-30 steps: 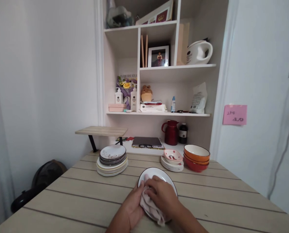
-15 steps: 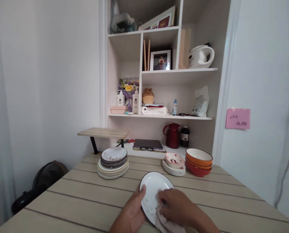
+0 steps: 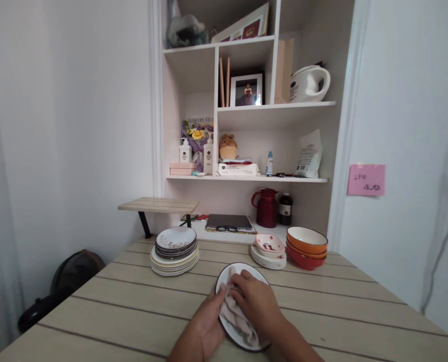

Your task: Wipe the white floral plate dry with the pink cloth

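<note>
A white plate with a dark rim (image 3: 259, 275) is tilted toward me above the table's near part. My left hand (image 3: 209, 319) grips its left edge, thumb over the front and fingers behind it. Bunched in my right hand (image 3: 257, 300) is a pale pinkish cloth (image 3: 236, 318), pressed against the plate's face. The cloth hides much of the plate's surface, and its loose end trails down toward the lower rim.
At the left stands a stack of plates (image 3: 175, 251). On the right are small saucers (image 3: 268, 261) under a patterned dish (image 3: 269, 243), beside stacked orange and red bowls (image 3: 307, 246). A small raised shelf (image 3: 158, 205), a closed laptop (image 3: 228, 221) and a red jug (image 3: 266, 207) are behind.
My right hand has moved up and left across the plate with the cloth, which now covers the plate's middle. The left hand keeps its hold. The view has shifted slightly.
</note>
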